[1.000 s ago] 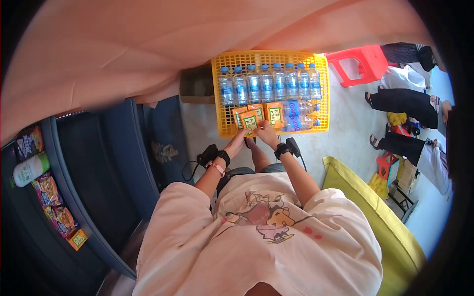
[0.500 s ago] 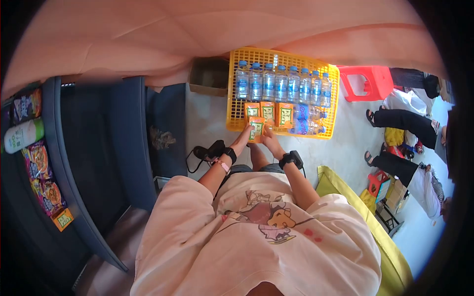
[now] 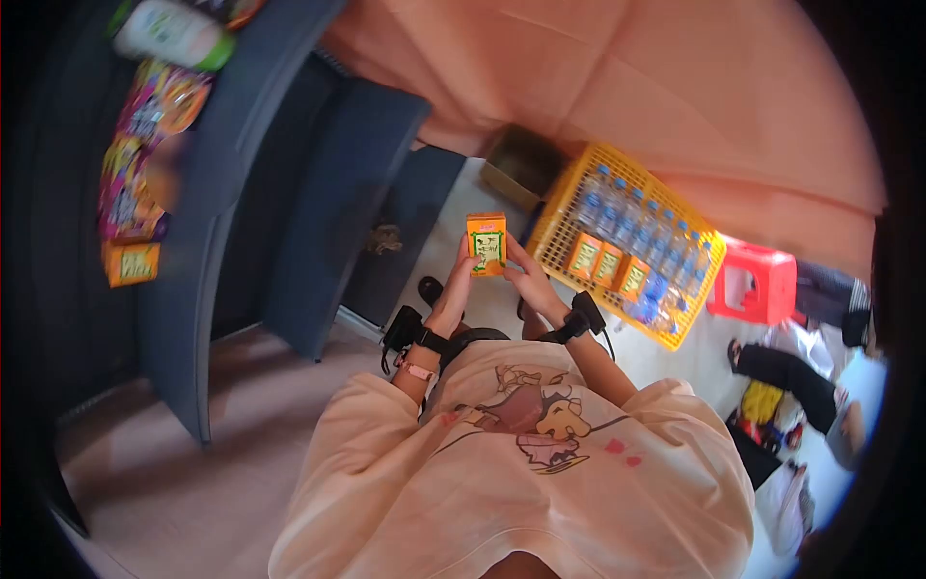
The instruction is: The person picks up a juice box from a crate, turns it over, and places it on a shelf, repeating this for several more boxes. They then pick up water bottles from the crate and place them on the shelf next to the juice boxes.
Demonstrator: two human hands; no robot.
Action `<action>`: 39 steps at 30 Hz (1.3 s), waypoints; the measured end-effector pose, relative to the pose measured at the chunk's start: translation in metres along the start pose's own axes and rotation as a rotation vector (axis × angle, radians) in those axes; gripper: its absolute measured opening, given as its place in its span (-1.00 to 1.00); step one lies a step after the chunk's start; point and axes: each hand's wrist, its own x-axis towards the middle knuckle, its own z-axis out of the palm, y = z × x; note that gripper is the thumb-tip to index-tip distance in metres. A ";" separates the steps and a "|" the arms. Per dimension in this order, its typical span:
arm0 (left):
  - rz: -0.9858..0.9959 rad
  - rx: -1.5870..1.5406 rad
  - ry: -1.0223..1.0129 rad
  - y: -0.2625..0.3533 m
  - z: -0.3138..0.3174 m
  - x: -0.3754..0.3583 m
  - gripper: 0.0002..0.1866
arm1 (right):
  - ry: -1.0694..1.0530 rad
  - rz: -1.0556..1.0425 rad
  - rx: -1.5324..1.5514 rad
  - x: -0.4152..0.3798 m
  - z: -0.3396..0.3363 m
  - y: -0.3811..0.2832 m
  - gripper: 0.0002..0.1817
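Observation:
An orange drink carton (image 3: 487, 243) with a green-framed label is held upright between both hands, in front of my body. My left hand (image 3: 457, 287) grips its lower left side, the thumb on the front. My right hand (image 3: 531, 281) closes on the lower right side. To the right of my hands stands a yellow plastic basket (image 3: 552, 218). Inside it are several clear water bottles with blue caps (image 3: 632, 224) and three similar orange cartons (image 3: 608, 262). Bottles with blue-purple labels (image 3: 652, 301) lie at its near right end.
At left, a dark shelf (image 3: 236, 145) holds a white-green bottle (image 3: 174, 35), purple snack packets (image 3: 164, 101) and an orange carton (image 3: 133, 263). A cardboard box (image 3: 516, 183) and red stool (image 3: 757, 280) flank the basket. Another person's dark-trousered leg (image 3: 786, 378) is at right.
Both hands have lifted the orange carton away from the basket. The view has turned left, so the shelf appears nearer and the basket sits further right and tilted.

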 end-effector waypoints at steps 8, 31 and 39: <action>0.367 -0.065 0.250 0.098 -0.070 -0.124 -0.32 | -0.371 -0.168 0.010 0.008 0.131 -0.136 -0.21; 1.009 0.228 0.865 0.152 -0.247 -0.303 -0.20 | -0.992 -0.693 -0.223 0.006 0.409 -0.242 -0.09; 0.392 0.455 0.891 0.201 -0.247 -0.354 -0.42 | -1.206 -0.108 -0.392 0.016 0.427 -0.292 -0.15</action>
